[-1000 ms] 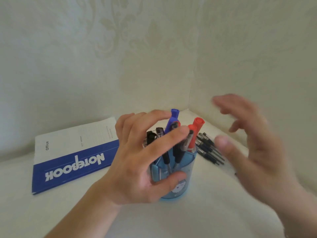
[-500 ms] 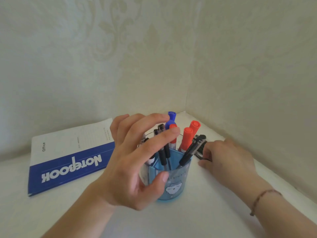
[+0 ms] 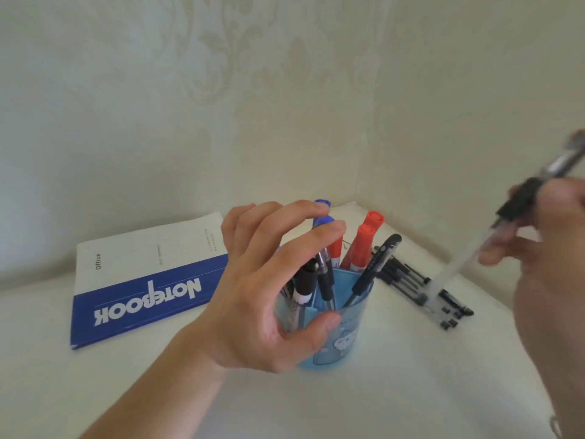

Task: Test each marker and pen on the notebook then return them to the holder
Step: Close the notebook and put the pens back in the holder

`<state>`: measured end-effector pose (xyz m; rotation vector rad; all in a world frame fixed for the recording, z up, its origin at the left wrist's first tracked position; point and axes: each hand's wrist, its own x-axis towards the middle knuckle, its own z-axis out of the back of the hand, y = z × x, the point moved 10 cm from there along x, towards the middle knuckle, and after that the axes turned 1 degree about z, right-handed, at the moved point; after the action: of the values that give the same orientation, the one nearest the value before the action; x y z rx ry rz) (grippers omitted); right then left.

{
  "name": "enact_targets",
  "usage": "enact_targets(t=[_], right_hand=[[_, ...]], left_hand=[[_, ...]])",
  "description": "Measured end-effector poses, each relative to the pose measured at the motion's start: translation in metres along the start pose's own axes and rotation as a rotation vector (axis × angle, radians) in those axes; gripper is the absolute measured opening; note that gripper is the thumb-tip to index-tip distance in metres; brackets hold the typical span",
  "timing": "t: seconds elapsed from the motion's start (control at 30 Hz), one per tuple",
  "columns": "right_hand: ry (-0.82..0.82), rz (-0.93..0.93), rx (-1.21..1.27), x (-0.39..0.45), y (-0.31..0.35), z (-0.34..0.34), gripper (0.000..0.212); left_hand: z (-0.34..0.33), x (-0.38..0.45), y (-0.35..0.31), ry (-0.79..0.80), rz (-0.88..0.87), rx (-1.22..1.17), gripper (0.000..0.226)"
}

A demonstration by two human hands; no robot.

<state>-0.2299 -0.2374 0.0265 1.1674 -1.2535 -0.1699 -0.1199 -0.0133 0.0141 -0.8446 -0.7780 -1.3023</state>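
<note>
- Head view, holder: a translucent blue holder (image 3: 335,340) stood on the pale tabletop (image 3: 395,391) in the corner of two patterned walls (image 3: 158,106). Dividers split it into compartments.
- Head view, contents: two red markers (image 3: 362,245), a blue marker (image 3: 323,218), a dark pen (image 3: 372,270) leaning to the right, and a black-and-white marker (image 3: 305,285) stood in the holder; how many more lay behind the fingers could not be told.
- Head view, left hand: the left hand (image 3: 262,296) was cupped around the holder's near left side, thumb pressed against the wall below the rim, fingers curled over the marker tops; whether the fingertips touched the blue marker could not be told.
- Head view, right hand: the right hand (image 3: 550,248), blurred, pinched a clear-barrelled pen (image 3: 503,223) with a black grip, held raised and slanted, its lower end pointing down-left towards the table.
- Head view, loose pens: a bundle of dark pens (image 3: 418,283) lay on the table to the right of the holder, near the far wall.
- Head view, notebook: the notebook (image 3: 148,280) lay closed to the left of the holder, its blue-and-white cover up.
- Progress, judged: with the notebook shut and no marks visible, testing appeared hardly begun; the held pen and the loose pens were yet to be tried and returned.
</note>
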Motion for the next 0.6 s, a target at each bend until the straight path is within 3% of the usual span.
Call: enact_targets(t=[0.1,0.13,0.23,0.33,0.43,0.47,0.6], right_hand=[[0.02,0.077,0.103,-0.02,0.021,-0.018,0.093],[0.018,0.124,0.084,-0.029,0.031,-0.026,0.087],[0.097,0.309,-0.009,-0.051,0.049,-0.049,0.037],[0.212,0.422,-0.166,-0.058,0.056,-0.064,0.033],[0.362,0.501,-0.454,-0.061,0.053,-0.081,0.008],[0.386,0.505,-0.505,-0.06,0.05,-0.082,0.013],[0.289,0.36,-0.441,-0.034,0.032,-0.057,0.01]], left_hand=[[-0.001,0.0,0.0,0.005,0.01,-0.01,0.069],[-0.001,0.0,0.0,0.005,0.01,-0.013,0.069],[-0.001,0.0,0.0,0.002,0.006,-0.014,0.07],[-0.001,0.0,0.0,0.002,0.001,-0.019,0.069],[-0.001,-0.001,-0.001,0.01,-0.009,-0.016,0.069],[-0.001,-0.001,-0.001,0.009,-0.011,-0.016,0.069],[0.0,-0.001,-0.004,-0.024,-0.064,-0.015,0.061]])
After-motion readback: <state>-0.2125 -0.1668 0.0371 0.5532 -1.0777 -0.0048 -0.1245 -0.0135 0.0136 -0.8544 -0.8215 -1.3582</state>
